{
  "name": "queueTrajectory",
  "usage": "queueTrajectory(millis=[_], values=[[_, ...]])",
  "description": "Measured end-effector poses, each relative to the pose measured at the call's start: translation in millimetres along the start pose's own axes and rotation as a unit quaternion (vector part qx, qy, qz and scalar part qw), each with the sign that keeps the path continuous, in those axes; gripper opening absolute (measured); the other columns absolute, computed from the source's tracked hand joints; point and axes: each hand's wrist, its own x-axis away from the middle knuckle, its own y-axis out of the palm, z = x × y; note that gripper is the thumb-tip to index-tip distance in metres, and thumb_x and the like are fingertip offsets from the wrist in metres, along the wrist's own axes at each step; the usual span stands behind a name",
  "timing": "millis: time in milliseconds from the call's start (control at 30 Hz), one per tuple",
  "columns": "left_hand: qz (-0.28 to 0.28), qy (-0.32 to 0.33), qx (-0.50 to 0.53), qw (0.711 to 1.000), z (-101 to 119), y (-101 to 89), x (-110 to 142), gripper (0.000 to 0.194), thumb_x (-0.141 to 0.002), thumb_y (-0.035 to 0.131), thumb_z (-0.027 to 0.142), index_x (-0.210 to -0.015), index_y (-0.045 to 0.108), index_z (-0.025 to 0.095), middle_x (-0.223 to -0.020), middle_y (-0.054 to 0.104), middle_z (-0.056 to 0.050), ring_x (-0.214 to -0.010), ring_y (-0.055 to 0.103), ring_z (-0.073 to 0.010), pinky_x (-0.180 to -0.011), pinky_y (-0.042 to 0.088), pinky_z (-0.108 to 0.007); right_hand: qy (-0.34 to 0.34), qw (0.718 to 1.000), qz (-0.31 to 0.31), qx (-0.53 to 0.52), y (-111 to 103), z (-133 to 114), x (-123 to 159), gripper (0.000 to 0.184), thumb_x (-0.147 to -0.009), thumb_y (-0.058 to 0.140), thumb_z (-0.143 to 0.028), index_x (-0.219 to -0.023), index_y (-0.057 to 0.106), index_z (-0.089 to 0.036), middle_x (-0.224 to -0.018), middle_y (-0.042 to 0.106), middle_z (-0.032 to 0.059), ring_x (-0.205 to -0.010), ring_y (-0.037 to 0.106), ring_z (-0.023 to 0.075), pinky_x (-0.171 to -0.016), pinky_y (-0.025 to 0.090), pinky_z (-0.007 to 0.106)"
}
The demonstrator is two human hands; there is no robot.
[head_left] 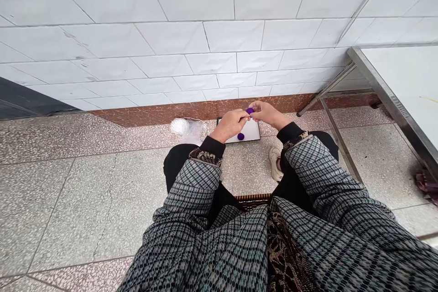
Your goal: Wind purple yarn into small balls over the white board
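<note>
Between my two hands is a small purple fuzzy ball (250, 111), perhaps yarn or a pompom. My left hand (232, 123) pinches at its left side with the fingers closed. From the other side my right hand (265, 113) grips it between thumb and fingers. Below them, a white tray with a dark rim (252, 136) lies on the floor, partly covered by my left hand. A second purple ball (241, 136) rests on the tray. To the left sits a ball of white yarn (179, 126) beside a clear plastic bag (194, 133).
A white tiled wall (219, 36) with a reddish-brown skirting (164, 114) stands in front. At the right is a metal-framed table (404, 100) with slanting legs. My knees flank the tray, and a pale shoe (275, 163) is on the speckled floor (102, 191).
</note>
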Motion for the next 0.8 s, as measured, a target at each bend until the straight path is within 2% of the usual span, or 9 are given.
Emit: queueTrajectory(millis=[100,200,333,400,567,700,800], values=[[0.043,-0.023,-0.016,0.999,-2,-9.0,1,0.020,-0.090,0.052,0.016,-0.084,0.072,0.018,-0.092,0.073,-0.007,-0.088,0.066,-0.0208,-0.086,0.051,-0.032,0.040,0.992,-0.118,0.019,-2,-1,5,0.023,-0.074,0.073,0.003,-0.085,0.068,-0.017,-0.073,0.069,0.0007,-0.059,0.058,0.0090,-0.051,0.049,0.018],[0.058,-0.046,-0.007,0.997,-3,-14.3,2,0.020,-0.090,0.052,0.016,-0.085,0.071,0.019,-0.093,0.074,-0.006,-0.089,0.066,-0.0209,-0.087,0.051,-0.032,0.058,0.983,-0.167,-0.045,-3,-8,11,0.017,-0.080,0.072,-0.002,-0.089,0.072,-0.017,-0.077,0.072,0.0006,-0.059,0.060,0.0074,-0.056,0.054,0.018],[0.085,-0.102,-0.009,0.991,1,-13.3,0,0.021,-0.092,0.051,0.016,-0.091,0.072,0.018,-0.096,0.076,-0.007,-0.093,0.067,-0.0228,-0.087,0.050,-0.033,0.059,0.971,-0.139,-0.187,-3,-16,16,0.013,-0.082,0.074,-0.007,-0.091,0.071,-0.016,-0.075,0.071,-0.0006,-0.060,0.062,0.0067,-0.063,0.058,0.018],[0.076,-0.119,-0.018,0.990,4,-10.7,0,0.021,-0.093,0.051,0.016,-0.091,0.072,0.017,-0.097,0.076,-0.008,-0.093,0.068,-0.0236,-0.085,0.049,-0.033,0.053,0.962,-0.125,-0.237,-2,-18,17,0.013,-0.084,0.077,-0.011,-0.093,0.070,-0.017,-0.078,0.072,0.0008,-0.063,0.064,0.0075,-0.067,0.060,0.019],[0.022,-0.090,-0.055,0.994,18,-3.6,6,0.023,-0.094,0.049,0.016,-0.084,0.070,0.017,-0.093,0.075,-0.007,-0.090,0.067,-0.0226,-0.082,0.049,-0.032,0.024,0.951,-0.039,-0.305,-1,-15,13,0.017,-0.085,0.081,-0.016,-0.085,0.064,-0.017,-0.076,0.071,0.0010,-0.069,0.069,0.0089,-0.073,0.060,0.020],[-0.025,-0.047,-0.082,0.995,30,-2.4,14,0.022,-0.094,0.050,0.015,-0.086,0.070,0.018,-0.094,0.073,-0.007,-0.089,0.067,-0.0219,-0.082,0.049,-0.033,0.044,0.961,0.008,-0.272,3,-13,12,0.019,-0.088,0.075,-0.011,-0.084,0.058,-0.018,-0.071,0.068,-0.0011,-0.062,0.065,0.0071,-0.066,0.057,0.019],[-0.012,-0.037,-0.096,0.995,33,-6.1,17,0.021,-0.094,0.049,0.015,-0.087,0.069,0.017,-0.093,0.071,-0.008,-0.088,0.066,-0.0223,-0.081,0.049,-0.033,0.073,0.988,-0.006,-0.139,6,-10,15,0.021,-0.087,0.073,-0.007,-0.085,0.056,-0.019,-0.066,0.065,-0.0020,-0.055,0.060,0.0081,-0.056,0.052,0.019]])
